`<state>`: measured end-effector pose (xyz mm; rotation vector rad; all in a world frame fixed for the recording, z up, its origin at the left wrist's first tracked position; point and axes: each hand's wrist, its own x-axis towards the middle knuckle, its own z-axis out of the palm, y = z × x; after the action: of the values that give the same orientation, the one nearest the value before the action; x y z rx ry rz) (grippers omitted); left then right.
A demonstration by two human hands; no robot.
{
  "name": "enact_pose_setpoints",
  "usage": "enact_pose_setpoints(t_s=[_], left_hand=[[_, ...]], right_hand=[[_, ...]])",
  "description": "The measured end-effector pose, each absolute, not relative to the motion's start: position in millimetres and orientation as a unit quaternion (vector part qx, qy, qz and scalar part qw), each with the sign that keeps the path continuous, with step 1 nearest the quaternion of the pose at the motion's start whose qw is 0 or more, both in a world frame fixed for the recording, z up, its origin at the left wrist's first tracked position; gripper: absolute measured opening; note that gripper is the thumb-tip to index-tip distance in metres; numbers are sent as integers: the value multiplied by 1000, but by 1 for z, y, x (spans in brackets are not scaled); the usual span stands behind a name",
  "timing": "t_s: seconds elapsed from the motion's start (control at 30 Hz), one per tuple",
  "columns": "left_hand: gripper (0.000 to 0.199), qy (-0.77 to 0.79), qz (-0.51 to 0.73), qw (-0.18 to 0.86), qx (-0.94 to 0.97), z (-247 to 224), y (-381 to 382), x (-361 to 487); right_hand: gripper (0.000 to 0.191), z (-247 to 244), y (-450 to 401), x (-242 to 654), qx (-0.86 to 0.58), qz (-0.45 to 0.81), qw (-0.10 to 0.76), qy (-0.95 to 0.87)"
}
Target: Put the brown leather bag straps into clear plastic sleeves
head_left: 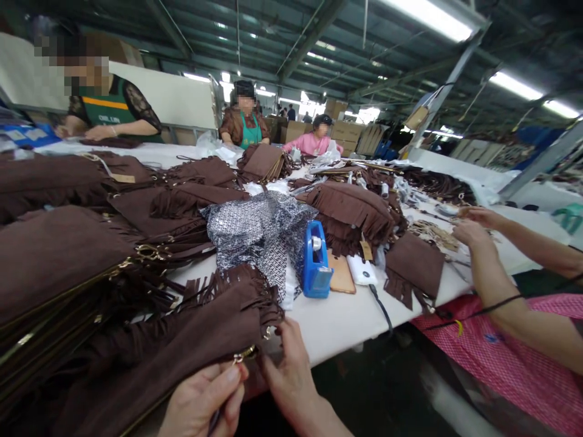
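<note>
A dark brown fringed bag (195,340) with a gold zipper along its near edge lies at the table's front. My left hand (204,394) is closed, thumb and finger pinching a small gold metal clasp (243,355) at the bag's right end. Part of a dark strap shows below those fingers. My right hand (291,370) is closed around the same end of the bag, just right of the clasp; its fingertips are partly hidden behind the bag. Another small gold fitting (268,332) shows beside the right thumb and fingers.
A stack of brown bags (59,261) fills the left. Beyond my hands are patterned wrapping (259,230), a blue tape dispenser (316,261), a tan case (341,274) and a white device (362,270) with a cable. A co-worker's hands (473,227) work at right; others sit across the table.
</note>
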<state>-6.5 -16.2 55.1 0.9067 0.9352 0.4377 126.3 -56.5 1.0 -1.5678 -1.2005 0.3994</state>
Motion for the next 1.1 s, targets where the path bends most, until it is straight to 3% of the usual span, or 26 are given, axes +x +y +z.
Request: enact_pose_setpoints(t_s=[0.17, 0.3, 0.37, 0.53, 0.6, 0.77, 0.87, 0.97, 1.1], left_hand=[[39, 415, 271, 767, 407, 85, 7, -15], [31, 411, 325, 758, 389, 110, 27, -20], [27, 417, 358, 745, 379, 121, 37, -22], [30, 415, 360, 739, 391, 143, 53, -33], [29, 394, 355, 750, 395, 152, 56, -36], [23, 357, 373, 755, 405, 173, 67, -39], [23, 402, 432, 672, 447, 169, 76, -35], [25, 454, 476, 539, 526, 143, 88, -29], [35, 516, 386, 461, 609, 85, 113, -23]], right_hand=[[50, 20, -20, 119, -627, 269, 531, -503], [14, 28, -7, 115, -582, 362, 536, -493], [8, 28, -2, 114, -573, 356, 548, -494], [38, 44, 14, 113, -549, 175, 603, -551], [46, 61, 24, 111, -551, 158, 606, -552], [41, 92, 38, 99, -436, 439, 638, -458], [45, 84, 30, 98, -367, 587, 622, -366], [45, 67, 15, 108, -356, 679, 566, -303], [38, 48, -2, 123, -366, 711, 543, -256]])
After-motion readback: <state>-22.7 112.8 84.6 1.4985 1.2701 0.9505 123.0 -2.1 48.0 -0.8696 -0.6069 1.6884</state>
